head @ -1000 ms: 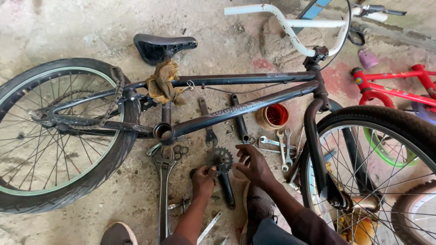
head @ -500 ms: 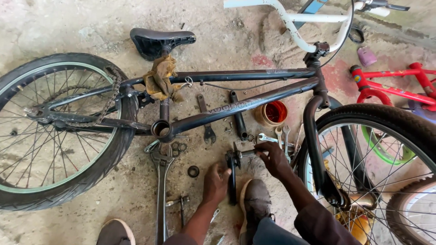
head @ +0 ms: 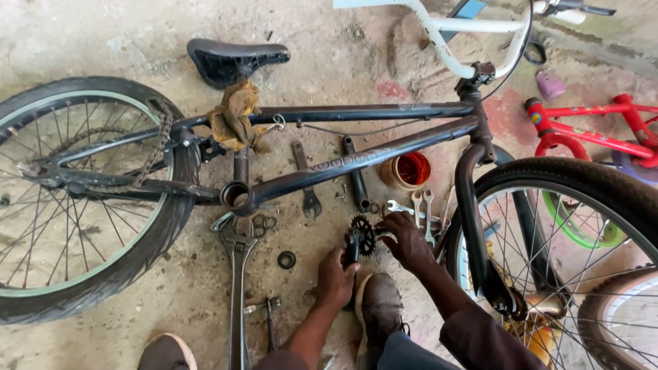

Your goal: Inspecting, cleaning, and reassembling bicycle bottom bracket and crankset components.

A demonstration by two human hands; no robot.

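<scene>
Below, left hand [head: 336, 279] clamped on crank arm [head: 351, 248]; right hand [head: 406, 240] gripping sprocket [head: 362, 234].

A rough, stained concrete floor [head: 103, 41] is carrying everything; a dark bicycle [head: 356, 161] is lying on its side across it; a long adjustable wrench [head: 237, 288] is lying below the frame; a black washer ring [head: 286, 260] is sitting just beside it; open-ended spanners [head: 418, 205] are resting near an orange tub [head: 407, 171]; a red small bicycle [head: 596, 127] is lying at the right edge.
</scene>
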